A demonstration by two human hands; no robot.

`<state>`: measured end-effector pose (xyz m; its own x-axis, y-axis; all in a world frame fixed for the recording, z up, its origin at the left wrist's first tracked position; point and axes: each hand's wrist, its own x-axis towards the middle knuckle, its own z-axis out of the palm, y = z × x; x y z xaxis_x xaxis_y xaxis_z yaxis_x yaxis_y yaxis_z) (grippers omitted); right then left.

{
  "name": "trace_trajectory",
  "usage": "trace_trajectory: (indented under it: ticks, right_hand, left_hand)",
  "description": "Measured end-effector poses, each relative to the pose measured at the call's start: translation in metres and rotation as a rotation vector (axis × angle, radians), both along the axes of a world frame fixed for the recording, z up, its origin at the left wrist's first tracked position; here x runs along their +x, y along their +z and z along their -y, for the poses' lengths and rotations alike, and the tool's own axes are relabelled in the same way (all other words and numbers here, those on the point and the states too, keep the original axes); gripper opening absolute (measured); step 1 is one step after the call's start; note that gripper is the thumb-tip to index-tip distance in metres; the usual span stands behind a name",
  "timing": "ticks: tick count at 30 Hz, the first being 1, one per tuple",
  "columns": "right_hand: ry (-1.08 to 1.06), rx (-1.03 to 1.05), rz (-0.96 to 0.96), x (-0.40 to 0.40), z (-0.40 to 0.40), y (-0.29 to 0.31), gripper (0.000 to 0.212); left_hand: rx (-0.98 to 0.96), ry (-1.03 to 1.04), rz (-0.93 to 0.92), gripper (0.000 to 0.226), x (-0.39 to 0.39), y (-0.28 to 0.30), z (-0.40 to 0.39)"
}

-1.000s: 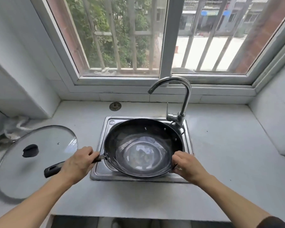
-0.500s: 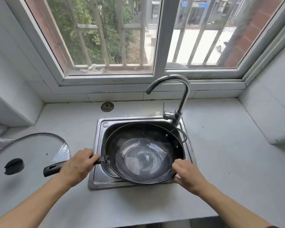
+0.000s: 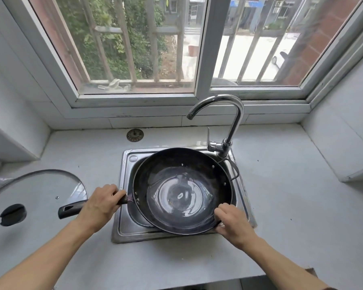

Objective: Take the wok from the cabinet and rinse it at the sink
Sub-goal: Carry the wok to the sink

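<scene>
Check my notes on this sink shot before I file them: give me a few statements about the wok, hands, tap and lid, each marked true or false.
1. The left hand grips the wok by its long handle. True.
2. Water runs from the faucet. False: no stream shows.
3. The right hand holds the wok's near rim. True.
4. The glass lid covers the wok. False: it lies on the counter, left of the sink.
5. The wok sits over the sink. True.
</scene>
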<state>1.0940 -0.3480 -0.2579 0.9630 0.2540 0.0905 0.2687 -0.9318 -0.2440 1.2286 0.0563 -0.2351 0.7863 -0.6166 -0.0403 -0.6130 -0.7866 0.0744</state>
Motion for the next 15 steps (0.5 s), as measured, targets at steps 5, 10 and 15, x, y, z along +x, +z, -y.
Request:
trace_trajectory:
  ticks: [5,10,15]
  right_hand:
    - [0.073,0.091,-0.257,0.011,0.007,0.016,0.048]
    - [0.087,0.255,-0.349,0.028,0.006,0.044,0.082]
    - [-0.056,0.176,-0.2,0.051,0.019,0.06,0.074]
  left_hand:
    - [0.099,0.094,-0.044,0.057,0.002,0.003,0.004]
    - [0.11,0.138,-0.086,0.053,0.004,0.016,0.023]
    - [0.189,0.232,-0.128,0.045,0.003,0.015,0.038]
